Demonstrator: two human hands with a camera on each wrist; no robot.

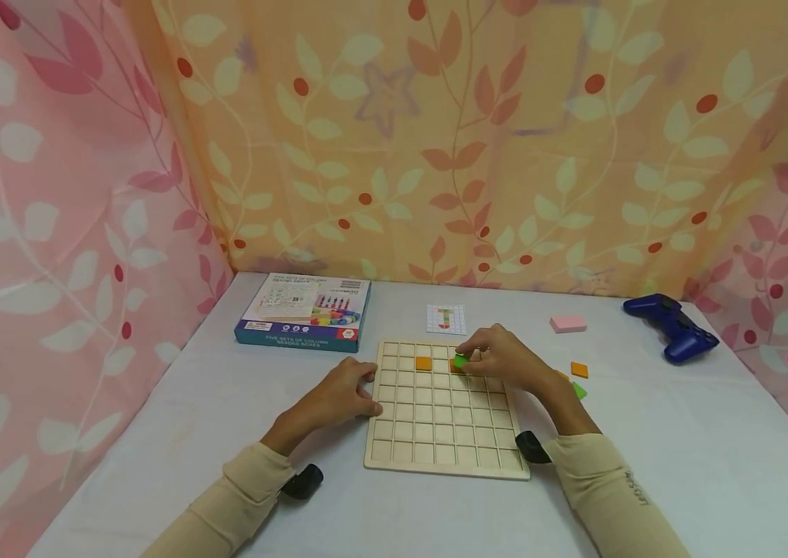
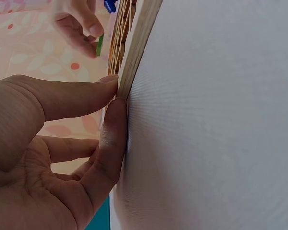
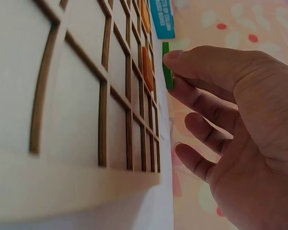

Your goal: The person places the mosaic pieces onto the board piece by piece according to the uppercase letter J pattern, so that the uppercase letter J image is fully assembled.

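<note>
A wooden grid board lies flat on the white table. My left hand holds its left edge, thumb and fingers at the rim, seen close in the left wrist view. Over the board's far part, my right hand pinches a green tile between thumb and index finger, the other fingers loosely bent. The tile stands on edge, apart from the board in the right wrist view. An orange tile sits in a far-row square; a second orange tile is partly hidden by the green one.
Loose tiles lie right of the board, among them an orange tile and a green tile. Behind stand a pattern card, a pink block, a blue game controller and a boxed set. Patterned curtains surround the table.
</note>
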